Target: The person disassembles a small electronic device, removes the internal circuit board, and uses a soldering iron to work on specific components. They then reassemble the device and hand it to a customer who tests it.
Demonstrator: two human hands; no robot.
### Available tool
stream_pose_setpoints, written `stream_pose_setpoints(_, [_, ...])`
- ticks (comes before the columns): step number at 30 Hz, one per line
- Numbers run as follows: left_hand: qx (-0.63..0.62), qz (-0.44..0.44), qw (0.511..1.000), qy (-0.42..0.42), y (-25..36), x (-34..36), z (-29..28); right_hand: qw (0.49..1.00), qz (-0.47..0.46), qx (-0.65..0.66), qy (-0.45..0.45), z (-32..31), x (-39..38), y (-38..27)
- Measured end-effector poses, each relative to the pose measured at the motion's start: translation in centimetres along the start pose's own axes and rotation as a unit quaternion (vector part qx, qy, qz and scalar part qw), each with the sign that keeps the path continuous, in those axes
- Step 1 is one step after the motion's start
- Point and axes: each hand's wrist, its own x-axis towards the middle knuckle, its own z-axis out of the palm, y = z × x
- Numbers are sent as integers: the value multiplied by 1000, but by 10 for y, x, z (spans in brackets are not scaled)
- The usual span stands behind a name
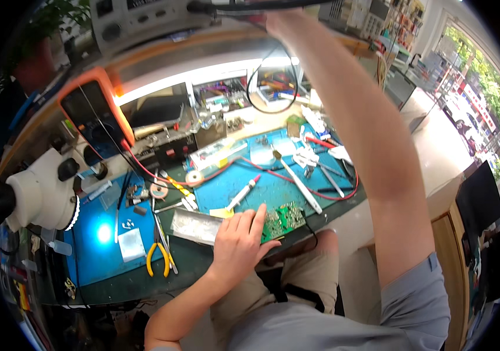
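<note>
My left hand (pixel 239 237) is at the front edge of the bench, around the left end of a green circuit board (pixel 285 217). Its index finger lies along the board's far side and its thumb along the near side, so the board sits held between them. Just left of the hand lies a shallow silvery metal case (pixel 194 227). My right arm reaches far up and forward; the right hand (pixel 282 22) is blurred at the top edge, beside a black cable (pixel 244 8) and a grey bench instrument (pixel 145 23). Its fingers cannot be made out.
On the blue mat (pixel 212 190) lie a white brush (pixel 300 186), a capped syringe-like tube (pixel 243 193) and red test leads (pixel 226 166). An orange multimeter (pixel 97 111) stands back left, above a white microscope (pixel 42 190). Yellow-handled pliers (pixel 157 260) lie near the front.
</note>
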Motion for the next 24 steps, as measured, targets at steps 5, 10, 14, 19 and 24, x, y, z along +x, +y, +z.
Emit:
stream_pose_setpoints(5, [-33,40,998,42,3,-2,1,992,-55,-91,-63,-39,28,-38])
stream_pose_setpoints(10, [-37,25,997,65,-5,-12,0,991,-84,-72,-80,-52,32,-50])
stream_pose_setpoints(14, [-21,6,997,69,-7,-13,-3,989,-118,-45,-78,-81,28,-68])
stream_pose_setpoints(19, [-36,11,998,57,-5,-5,5,982,-175,-29,-60,-171,-33,-98])
stream_pose_setpoints(24, [-33,-24,999,36,-7,-11,1,958,-208,-148,-133,-263,-183,-29])
